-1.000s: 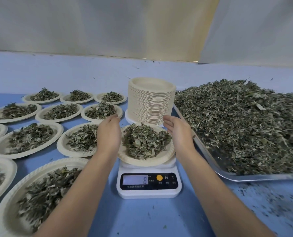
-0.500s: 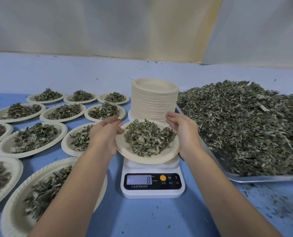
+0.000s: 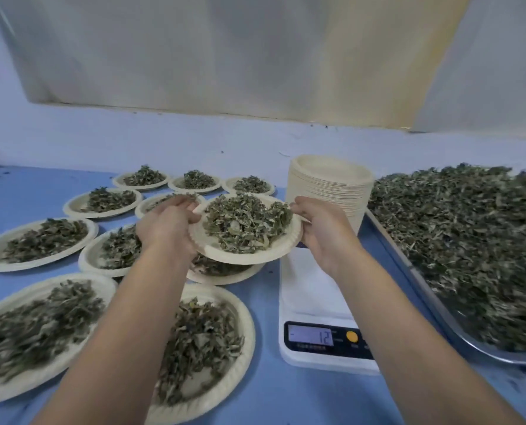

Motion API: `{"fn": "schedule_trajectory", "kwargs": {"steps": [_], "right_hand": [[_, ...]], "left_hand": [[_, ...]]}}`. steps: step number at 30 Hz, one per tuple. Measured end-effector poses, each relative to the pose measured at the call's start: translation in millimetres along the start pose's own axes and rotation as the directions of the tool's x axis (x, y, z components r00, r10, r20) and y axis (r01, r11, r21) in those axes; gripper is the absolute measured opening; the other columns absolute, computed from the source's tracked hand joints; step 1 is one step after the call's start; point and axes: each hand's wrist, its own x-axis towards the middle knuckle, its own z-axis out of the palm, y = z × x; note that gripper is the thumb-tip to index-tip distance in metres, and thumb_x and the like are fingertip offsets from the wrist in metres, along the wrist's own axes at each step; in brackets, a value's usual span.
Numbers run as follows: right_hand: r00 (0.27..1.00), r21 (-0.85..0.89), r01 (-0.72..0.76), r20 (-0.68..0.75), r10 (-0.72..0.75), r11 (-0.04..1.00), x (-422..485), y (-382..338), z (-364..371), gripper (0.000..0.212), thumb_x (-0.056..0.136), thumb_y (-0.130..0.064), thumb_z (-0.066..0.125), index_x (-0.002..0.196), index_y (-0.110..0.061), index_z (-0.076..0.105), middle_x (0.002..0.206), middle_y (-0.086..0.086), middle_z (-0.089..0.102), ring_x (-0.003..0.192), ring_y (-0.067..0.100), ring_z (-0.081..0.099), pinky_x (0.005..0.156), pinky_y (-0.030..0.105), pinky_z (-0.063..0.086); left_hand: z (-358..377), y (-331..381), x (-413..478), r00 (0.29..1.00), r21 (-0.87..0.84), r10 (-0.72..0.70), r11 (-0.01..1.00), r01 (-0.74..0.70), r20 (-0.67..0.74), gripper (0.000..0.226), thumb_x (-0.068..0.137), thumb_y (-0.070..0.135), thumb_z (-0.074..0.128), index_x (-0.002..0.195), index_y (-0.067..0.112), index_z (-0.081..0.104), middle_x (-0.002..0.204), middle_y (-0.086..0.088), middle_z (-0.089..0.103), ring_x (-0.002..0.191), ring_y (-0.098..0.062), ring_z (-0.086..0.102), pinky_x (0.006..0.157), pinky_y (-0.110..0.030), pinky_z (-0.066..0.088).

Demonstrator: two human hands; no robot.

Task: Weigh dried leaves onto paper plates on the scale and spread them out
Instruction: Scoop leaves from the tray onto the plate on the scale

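I see left hand (image 3: 166, 228) and right hand (image 3: 323, 228) gripping paper plate (image 3: 240, 257) at opposite rims, fingers curled round edge. Dried leaves (image 3: 246, 222) heaped between fingertips. Plate in air over filled plates (image 3: 225, 279), scale (image 3: 310, 289) under right wrist, display (image 3: 312, 337) shows 12. Plate stack (image 3: 332, 185) just beyond right fingers

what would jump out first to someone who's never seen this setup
First comes the plate of leaves held up in the middle, gripped by the left hand and right hand just left of the bare scale. Next is the huge heap of dried leaves on the tray at the right. Many filled plates are spread out at the left, and a stack of empty plates stands behind the scale.
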Motion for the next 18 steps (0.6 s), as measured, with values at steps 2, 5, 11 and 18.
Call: {"fn": "schedule_trajectory", "kwargs": {"steps": [2, 5, 11, 18], "right_hand": [[0.997, -0.076, -0.035, 0.062, 0.04, 0.996, 2.3, 3.3, 20.2, 0.012, 0.085, 0.001, 0.054, 0.077, -0.006, 0.057, 0.085, 0.014, 0.051, 0.081, 0.025, 0.05, 0.069, 0.038, 0.042], [0.987, -0.161, -0.079, 0.127, 0.1, 0.984, 4.0, 8.4, 48.2, 0.01, 0.087, 0.003, 0.057, 0.079, -0.003, 0.059, 0.086, 0.016, 0.055, 0.077, 0.025, 0.056, 0.066, 0.031, 0.052], [0.961, -0.174, -0.181, 0.178, 0.211, 0.968, 8.7, 18.1, 107.4, 0.01, 0.083, 0.009, 0.062, 0.081, 0.0, 0.06, 0.088, 0.014, 0.063, 0.073, 0.022, 0.064, 0.046, 0.024, 0.055], [0.918, -0.405, -0.13, 0.295, 0.264, 0.905, -8.1, 37.6, 206.7, 0.01, 0.09, 0.003, 0.052, 0.082, -0.002, 0.055, 0.075, 0.012, 0.057, 0.055, 0.018, 0.059, 0.046, 0.024, 0.051]], "left_hand": [[-13.3, 12.6, 6.9, 0.994, -0.037, 0.058, 0.997, -0.062, -0.093, 0.056, 0.08, -0.028, 0.036, 0.127, -0.001, 0.051, 0.131, -0.012, 0.056, 0.112, -0.017, 0.057, 0.092, -0.026, 0.048], [-33.7, 28.7, 16.4, 0.978, -0.038, 0.104, 0.993, -0.112, -0.179, 0.054, 0.079, -0.028, 0.039, 0.122, -0.001, 0.055, 0.12, -0.01, 0.061, 0.097, -0.013, 0.059, 0.08, -0.021, 0.051], [-70.6, 53.2, 27.2, 0.899, 0.319, 0.34, 0.915, -0.248, -0.274, 0.041, 0.086, -0.009, 0.045, 0.119, 0.008, 0.059, 0.109, -0.006, 0.065, 0.082, -0.012, 0.059, 0.067, -0.018, 0.043], [-80.6, 71.1, 8.8, 0.73, 0.631, 0.683, 0.557, -0.541, 0.023, 0.038, 0.09, 0.009, 0.042, 0.124, 0.019, 0.055, 0.123, 0.01, 0.057, 0.071, 0.021, 0.046, 0.066, -0.008, 0.026]]}}
